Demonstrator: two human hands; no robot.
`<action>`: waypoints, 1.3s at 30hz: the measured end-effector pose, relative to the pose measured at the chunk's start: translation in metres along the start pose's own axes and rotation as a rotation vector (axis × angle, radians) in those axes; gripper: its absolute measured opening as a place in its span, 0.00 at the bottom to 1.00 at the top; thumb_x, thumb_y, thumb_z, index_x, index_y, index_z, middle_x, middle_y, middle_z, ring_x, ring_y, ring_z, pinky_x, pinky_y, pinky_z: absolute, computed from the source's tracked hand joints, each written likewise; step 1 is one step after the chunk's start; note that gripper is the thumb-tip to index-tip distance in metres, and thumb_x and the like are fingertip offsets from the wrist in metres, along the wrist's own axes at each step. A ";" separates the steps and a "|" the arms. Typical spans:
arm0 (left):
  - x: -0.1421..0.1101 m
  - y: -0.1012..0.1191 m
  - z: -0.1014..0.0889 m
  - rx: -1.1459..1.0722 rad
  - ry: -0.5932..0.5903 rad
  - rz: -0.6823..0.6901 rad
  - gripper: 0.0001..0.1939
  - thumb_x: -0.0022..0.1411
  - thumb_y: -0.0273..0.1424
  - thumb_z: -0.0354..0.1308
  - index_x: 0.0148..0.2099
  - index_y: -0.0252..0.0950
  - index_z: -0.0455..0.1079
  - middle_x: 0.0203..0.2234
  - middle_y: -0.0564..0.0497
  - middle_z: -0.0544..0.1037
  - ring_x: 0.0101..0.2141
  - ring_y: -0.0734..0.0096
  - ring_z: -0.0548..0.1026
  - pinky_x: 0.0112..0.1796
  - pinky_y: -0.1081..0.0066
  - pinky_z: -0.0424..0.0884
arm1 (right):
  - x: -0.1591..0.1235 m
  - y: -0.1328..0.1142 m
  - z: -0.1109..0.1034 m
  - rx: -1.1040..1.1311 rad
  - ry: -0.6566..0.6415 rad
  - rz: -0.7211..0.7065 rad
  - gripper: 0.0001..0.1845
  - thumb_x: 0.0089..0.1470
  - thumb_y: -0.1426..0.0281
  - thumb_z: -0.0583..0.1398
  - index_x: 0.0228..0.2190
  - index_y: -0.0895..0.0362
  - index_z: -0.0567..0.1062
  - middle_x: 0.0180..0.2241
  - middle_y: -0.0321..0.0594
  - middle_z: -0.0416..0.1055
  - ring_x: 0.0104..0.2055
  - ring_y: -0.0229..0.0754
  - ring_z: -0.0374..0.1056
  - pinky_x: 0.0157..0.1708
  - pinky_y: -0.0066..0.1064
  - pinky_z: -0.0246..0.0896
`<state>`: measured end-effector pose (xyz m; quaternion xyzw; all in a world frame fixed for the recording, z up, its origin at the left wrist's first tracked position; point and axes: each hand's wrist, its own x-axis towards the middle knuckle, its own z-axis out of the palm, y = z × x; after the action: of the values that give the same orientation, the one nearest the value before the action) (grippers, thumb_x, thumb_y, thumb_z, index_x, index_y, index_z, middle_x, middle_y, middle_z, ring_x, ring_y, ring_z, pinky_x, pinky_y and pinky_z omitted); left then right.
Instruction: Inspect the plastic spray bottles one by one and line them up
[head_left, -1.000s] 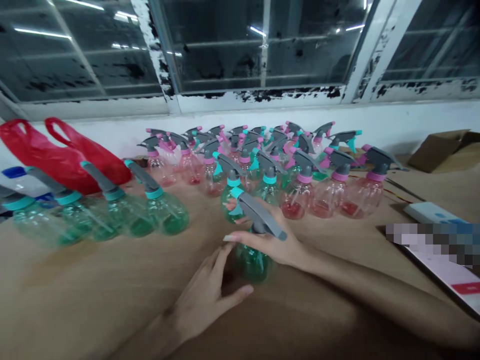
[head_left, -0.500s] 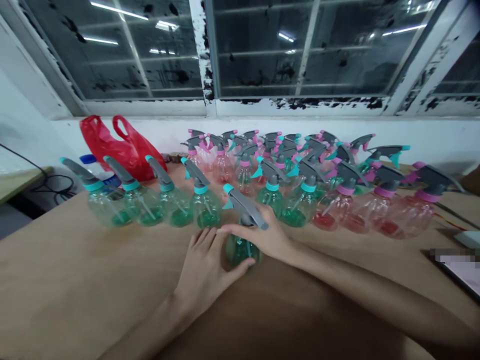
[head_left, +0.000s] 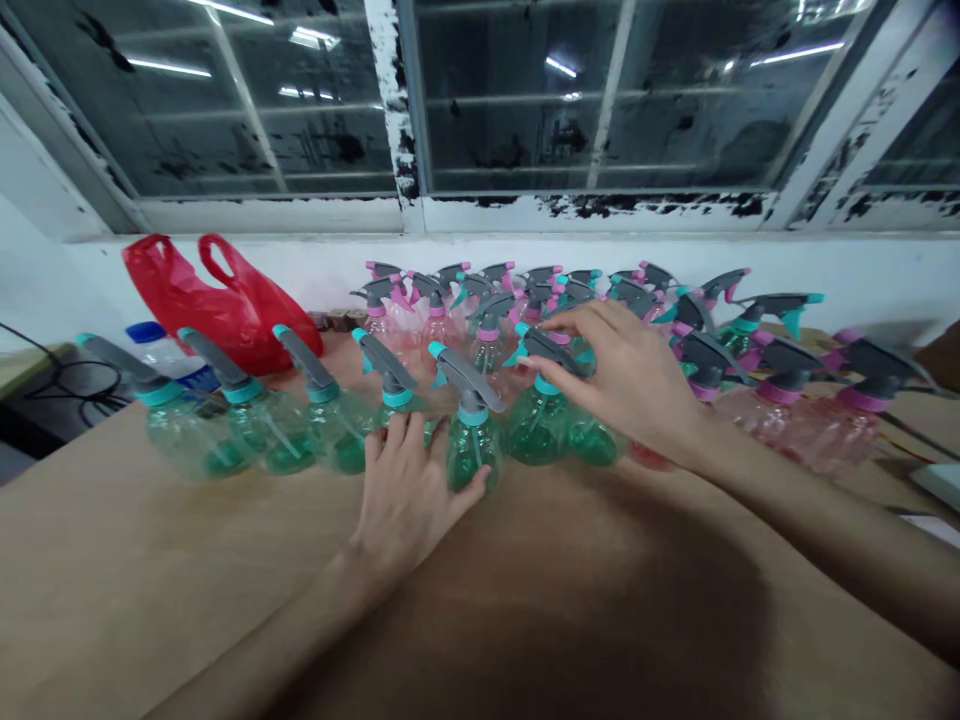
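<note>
In the front row stands a green spray bottle (head_left: 474, 450) with a grey head and turquoise collar. My left hand (head_left: 412, 490) is curved around its lower left side, thumb across the front. Just right of it is another green spray bottle (head_left: 538, 432). My right hand (head_left: 634, 375) has its thumb and fingers around that bottle's grey trigger head, and it hides the top of the green bottle (head_left: 592, 436) beside it. More turquoise-collared bottles, such as the spray bottle (head_left: 341, 430), line up to the left, each with some green liquid inside.
Pink-collared spray bottles (head_left: 772, 415) continue the front row at right, and several more spray bottles (head_left: 439, 325) crowd behind. A red plastic bag (head_left: 247, 315) and a blue-capped bottle (head_left: 161, 350) are at back left. The wooden table (head_left: 187, 590) meets a wall under windows.
The spray bottle between my hands has moved forward and left into the front row. My right hand has left it and moved right to the neighbouring bottle's head. My left hand stays on it.
</note>
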<state>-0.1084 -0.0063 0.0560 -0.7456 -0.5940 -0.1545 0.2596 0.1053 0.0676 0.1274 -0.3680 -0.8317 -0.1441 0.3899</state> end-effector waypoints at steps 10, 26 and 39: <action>0.020 -0.003 0.010 -0.002 -0.042 0.022 0.29 0.63 0.47 0.50 0.54 0.26 0.66 0.40 0.37 0.69 0.42 0.42 0.65 0.39 0.51 0.63 | 0.022 0.002 0.026 -0.314 -0.295 0.062 0.24 0.57 0.61 0.55 0.48 0.67 0.68 0.30 0.56 0.75 0.29 0.54 0.71 0.22 0.36 0.56; 0.007 0.020 -0.015 0.112 -0.016 -0.004 0.30 0.68 0.44 0.45 0.60 0.23 0.60 0.41 0.35 0.71 0.41 0.46 0.69 0.36 0.56 0.65 | 0.016 0.005 -0.002 -0.091 -0.439 0.053 0.20 0.58 0.67 0.56 0.49 0.67 0.66 0.31 0.53 0.76 0.33 0.57 0.74 0.25 0.36 0.59; -0.033 0.117 0.000 -0.866 -0.269 -0.036 0.47 0.60 0.46 0.57 0.69 0.38 0.31 0.59 0.37 0.59 0.57 0.45 0.60 0.51 0.46 0.62 | -0.050 -0.005 -0.074 0.337 -0.502 0.252 0.24 0.56 0.57 0.57 0.50 0.57 0.68 0.30 0.40 0.74 0.32 0.45 0.70 0.30 0.34 0.59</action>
<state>-0.0039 -0.0515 0.0145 -0.7885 -0.5158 -0.2951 -0.1585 0.1635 0.0005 0.1388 -0.4224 -0.8619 0.1403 0.2427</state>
